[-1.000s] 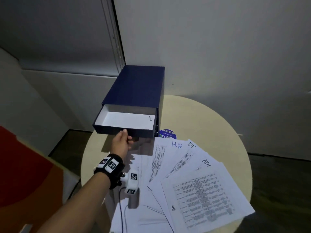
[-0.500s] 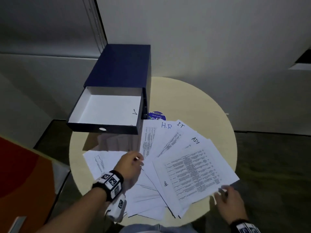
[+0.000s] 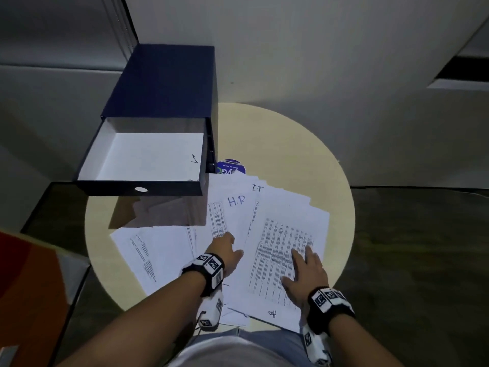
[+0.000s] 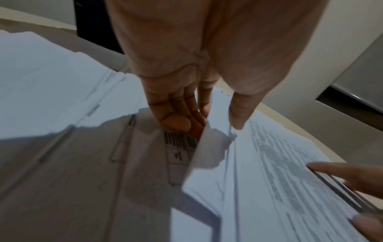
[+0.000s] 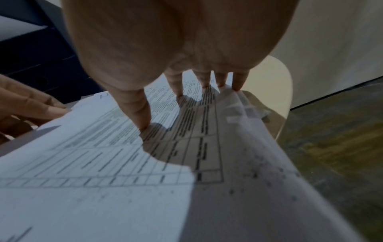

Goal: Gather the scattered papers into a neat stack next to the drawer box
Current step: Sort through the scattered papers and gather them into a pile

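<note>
I observe the dark-blue cardboard drawer box [image 3: 164,83] at the far left of the round cream table [image 3: 285,144], its white-lined drawer pulled out toward me. Just beside it lie the white printed papers [image 3: 238,215], fanned, long axes pointing away from me. My left hand [image 3: 227,254] has its fingers together, slipped under a sheet edge, thumb above. My right hand [image 3: 307,274] rests flat on the top sheet, fingers spread.

White printed papers [image 3: 277,250] fanned, overlapping on table, beside open navy drawer box [image 3: 161,102]
</note>
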